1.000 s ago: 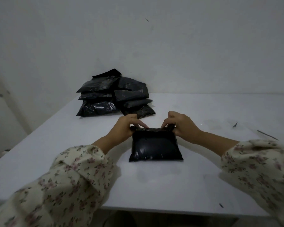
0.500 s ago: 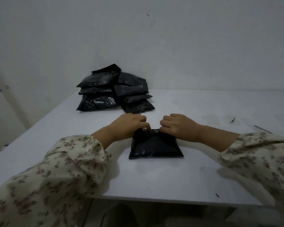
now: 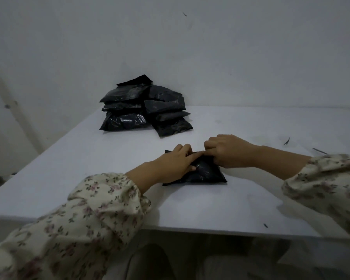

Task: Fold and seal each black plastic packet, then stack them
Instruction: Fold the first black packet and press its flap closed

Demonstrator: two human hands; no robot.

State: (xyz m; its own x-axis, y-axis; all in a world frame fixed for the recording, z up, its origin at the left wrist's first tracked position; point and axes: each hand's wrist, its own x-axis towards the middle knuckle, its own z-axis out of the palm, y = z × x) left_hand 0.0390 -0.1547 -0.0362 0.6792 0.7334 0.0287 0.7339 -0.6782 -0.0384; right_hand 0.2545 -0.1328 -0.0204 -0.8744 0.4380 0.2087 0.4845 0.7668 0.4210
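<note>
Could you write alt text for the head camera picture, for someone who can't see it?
A person's left hand presses flat on a black plastic packet on a white table, while the right hand pinches its top edge. A pile of black packets sits farther back by the wall.

The pile of packets (image 3: 146,110) blocks the table's (image 3: 251,209) far left corner, close to the wall (image 3: 230,57). Bare surface lies between it and the packet (image 3: 208,174) in the middle. The right side is open apart from small scraps (image 3: 287,141); the near strip is free.
</note>
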